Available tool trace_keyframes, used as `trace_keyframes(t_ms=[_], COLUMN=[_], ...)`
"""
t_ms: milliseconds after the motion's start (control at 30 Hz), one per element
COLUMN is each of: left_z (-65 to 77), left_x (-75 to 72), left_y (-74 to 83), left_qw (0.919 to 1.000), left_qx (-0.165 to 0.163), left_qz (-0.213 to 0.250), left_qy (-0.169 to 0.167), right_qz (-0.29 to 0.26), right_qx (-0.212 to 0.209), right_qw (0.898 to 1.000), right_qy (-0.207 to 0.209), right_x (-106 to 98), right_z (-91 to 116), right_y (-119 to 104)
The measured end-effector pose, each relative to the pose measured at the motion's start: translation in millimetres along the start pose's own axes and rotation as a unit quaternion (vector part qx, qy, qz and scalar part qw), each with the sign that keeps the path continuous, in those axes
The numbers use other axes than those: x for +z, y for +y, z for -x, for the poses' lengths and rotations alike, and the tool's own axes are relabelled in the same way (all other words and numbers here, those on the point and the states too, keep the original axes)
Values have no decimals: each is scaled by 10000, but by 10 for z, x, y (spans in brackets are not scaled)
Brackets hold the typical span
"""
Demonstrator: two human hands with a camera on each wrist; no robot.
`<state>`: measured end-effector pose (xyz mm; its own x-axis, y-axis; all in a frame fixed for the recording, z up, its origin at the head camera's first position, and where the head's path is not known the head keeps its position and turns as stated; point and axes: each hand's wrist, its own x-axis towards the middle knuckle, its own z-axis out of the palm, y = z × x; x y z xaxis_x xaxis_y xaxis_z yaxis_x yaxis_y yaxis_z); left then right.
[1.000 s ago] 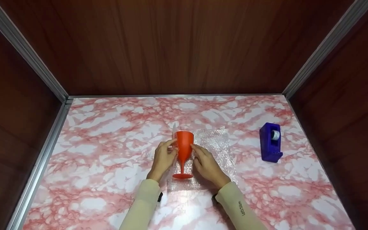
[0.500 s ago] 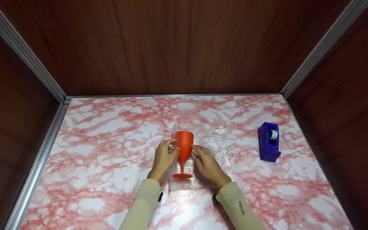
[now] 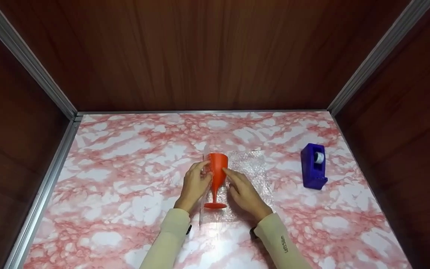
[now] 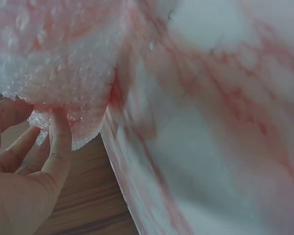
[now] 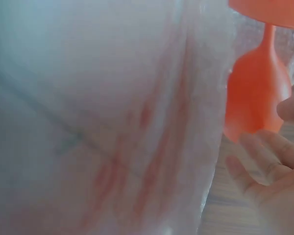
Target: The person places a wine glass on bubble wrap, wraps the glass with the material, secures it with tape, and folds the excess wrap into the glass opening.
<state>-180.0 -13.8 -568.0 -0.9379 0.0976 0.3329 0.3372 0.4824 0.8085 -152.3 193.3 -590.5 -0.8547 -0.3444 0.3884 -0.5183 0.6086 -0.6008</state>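
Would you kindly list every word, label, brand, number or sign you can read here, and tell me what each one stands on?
"Let's Slim": dark print on the right sleeve; small, so the apostrophe is uncertain.
No other text is readable: I can make out none on the orange-red goblet, bubble wrap or tape dispenser, though tiny print could escape notice.

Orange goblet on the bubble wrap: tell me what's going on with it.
A person has both hands at the orange goblet, which lies on a sheet of bubble wrap with its foot toward them. The left hand holds the wrap's raised edge against the goblet's side, while the right hand touches the bowl from the other side. The goblet isn't wrapped yet. A purple tape dispenser stands off to the right, untouched.
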Motion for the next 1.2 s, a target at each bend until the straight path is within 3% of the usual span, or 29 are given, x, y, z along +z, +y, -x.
trace_keyframes(t_ms=[133,267,500,667,900,1200], left_z=[-2,-16,-28,-13,22,-18], left_x=[0,-3,3,11,45,122], left_y=[25,44,50,51,63,149], left_qw=[9993,9985,9993,9991,9984,9959], left_qx=[239,274,153,270,394,525], left_qz=[-295,-470,-332,-248,-376,-665], left_qy=[-9,-48,-108,-218,-117,-322], right_qz=[-21,-13,63,-131,-474,-692], right_qx=[122,-73,-204,-158,220,427], right_qw=[9997,9999,9998,9998,9979,9954], right_qy=[-191,-132,-17,27,-381,-498], right_x=[-35,-56,-51,-22,-1,-89], right_z=[-24,-69,-94,-62,-2,-4], right_y=[-18,-26,-27,-21,-28,-4])
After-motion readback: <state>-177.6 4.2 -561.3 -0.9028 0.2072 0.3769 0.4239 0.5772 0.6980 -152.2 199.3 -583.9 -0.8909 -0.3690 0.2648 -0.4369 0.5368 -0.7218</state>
